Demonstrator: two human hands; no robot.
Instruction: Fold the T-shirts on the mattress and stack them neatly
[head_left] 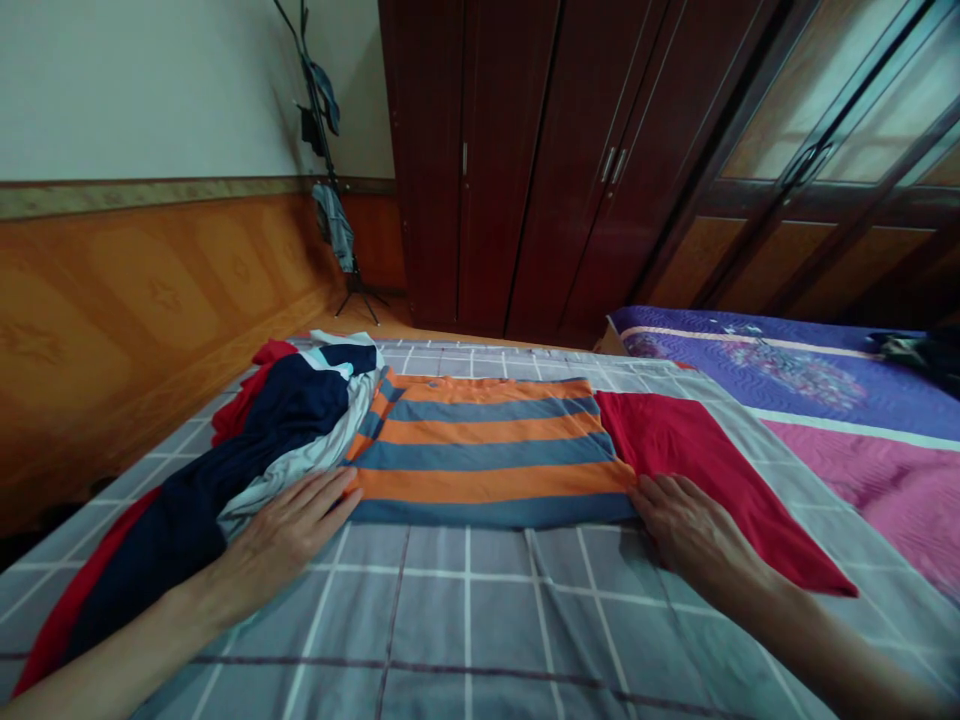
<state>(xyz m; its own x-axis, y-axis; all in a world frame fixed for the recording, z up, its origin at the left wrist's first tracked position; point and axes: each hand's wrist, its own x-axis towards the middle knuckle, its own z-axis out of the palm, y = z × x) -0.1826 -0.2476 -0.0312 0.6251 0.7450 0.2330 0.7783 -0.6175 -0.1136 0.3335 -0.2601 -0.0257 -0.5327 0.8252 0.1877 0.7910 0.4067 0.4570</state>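
Note:
An orange and grey-blue striped garment (487, 455) lies flat, folded into a wide rectangle on the bed. At its near left corner rests my left hand (300, 515), fingers stretched out and lying on the edge. My right hand (686, 520) is at the near right corner, its fingers bent and closed on the cloth edge; the thumb is hidden. A folded red garment (720, 470) lies just right of the striped one, partly behind my right hand. Left of it is a loose heap of navy clothing (277, 430), with red and pale grey pieces, beside my left forearm.
The bed has a grey checked sheet (465, 610). A second bed with a purple and pink cover (750, 350) adjoins at the right. Beyond the foot stand a dark red wardrobe (517, 200) and a coat stand (326, 150) with a few things hanging on it.

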